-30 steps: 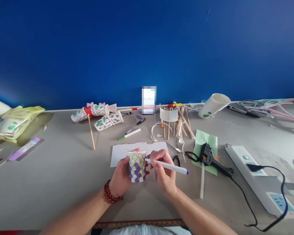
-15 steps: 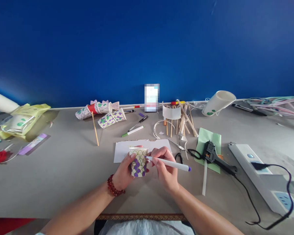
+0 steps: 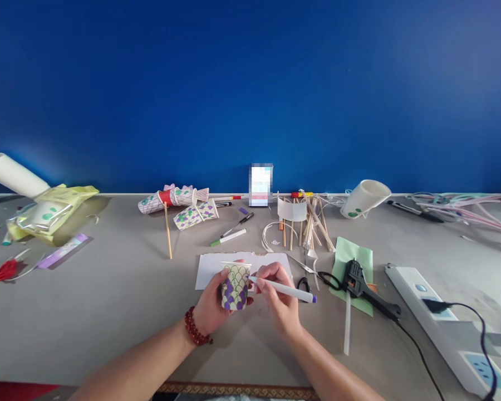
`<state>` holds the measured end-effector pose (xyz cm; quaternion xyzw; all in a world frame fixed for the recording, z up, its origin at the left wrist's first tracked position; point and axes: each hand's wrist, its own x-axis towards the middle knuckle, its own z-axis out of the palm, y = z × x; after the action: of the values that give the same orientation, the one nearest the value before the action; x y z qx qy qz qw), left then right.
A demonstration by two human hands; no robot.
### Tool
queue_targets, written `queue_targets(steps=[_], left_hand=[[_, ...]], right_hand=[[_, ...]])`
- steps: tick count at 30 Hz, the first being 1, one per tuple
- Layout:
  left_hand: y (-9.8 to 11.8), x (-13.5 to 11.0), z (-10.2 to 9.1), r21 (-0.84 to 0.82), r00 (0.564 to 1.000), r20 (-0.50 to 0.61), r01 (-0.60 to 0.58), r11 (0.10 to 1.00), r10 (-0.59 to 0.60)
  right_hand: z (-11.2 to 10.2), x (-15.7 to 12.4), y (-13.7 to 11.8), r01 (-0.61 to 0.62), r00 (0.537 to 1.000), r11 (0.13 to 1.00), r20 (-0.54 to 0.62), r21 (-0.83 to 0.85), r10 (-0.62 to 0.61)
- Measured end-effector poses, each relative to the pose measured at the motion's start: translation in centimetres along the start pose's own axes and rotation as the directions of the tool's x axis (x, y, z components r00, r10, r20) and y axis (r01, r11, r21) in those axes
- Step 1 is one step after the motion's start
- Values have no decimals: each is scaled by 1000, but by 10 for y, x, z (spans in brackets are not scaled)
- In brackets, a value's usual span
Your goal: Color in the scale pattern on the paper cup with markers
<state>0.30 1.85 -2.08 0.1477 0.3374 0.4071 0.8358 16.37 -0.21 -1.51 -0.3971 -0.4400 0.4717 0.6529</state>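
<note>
My left hand (image 3: 214,303) is wrapped round a paper cup (image 3: 235,287) and holds it upright. Green scale outlines cover the cup, and several scales on its lower part are purple. Between the fingers of my right hand (image 3: 281,298) is a white marker (image 3: 290,289) with a purple end. Its tip is at the cup's right side; whether it touches cannot be made out. Under and behind the cup lies a white sheet of paper (image 3: 206,273). A pair of scissors (image 3: 304,285) rests just right of that sheet, partly hidden by my right hand.
A black hot glue gun (image 3: 361,284) lies on green paper (image 3: 341,253), beside a power strip (image 3: 426,312). Decorated cups (image 3: 196,215), pens (image 3: 229,238), wooden sticks (image 3: 317,220) and a phone (image 3: 260,185) stand or lie along the wall. At left is a yellow package (image 3: 52,214).
The view has tilted up slightly, so the table sits lower in the frame. The cup has turned a little in my left hand, and the marker tip stays at its right side.
</note>
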Motion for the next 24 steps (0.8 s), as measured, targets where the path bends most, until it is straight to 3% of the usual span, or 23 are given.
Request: queue_targets(steps=[9,16,24], left_hand=[[-2,-1,1,7,995,90,-39,999,38],[-2,-4,4,8,997,74,-37,999,36],[-6,-1,-1,-24,993,114,-41,999,43]], right_hand=[[-1,-11,4,123,981,988,163,-98,-105],[2,-11,4,193,973,974,150,-119,-175],[0,-11,6,169,976,977,160,-128,-148]])
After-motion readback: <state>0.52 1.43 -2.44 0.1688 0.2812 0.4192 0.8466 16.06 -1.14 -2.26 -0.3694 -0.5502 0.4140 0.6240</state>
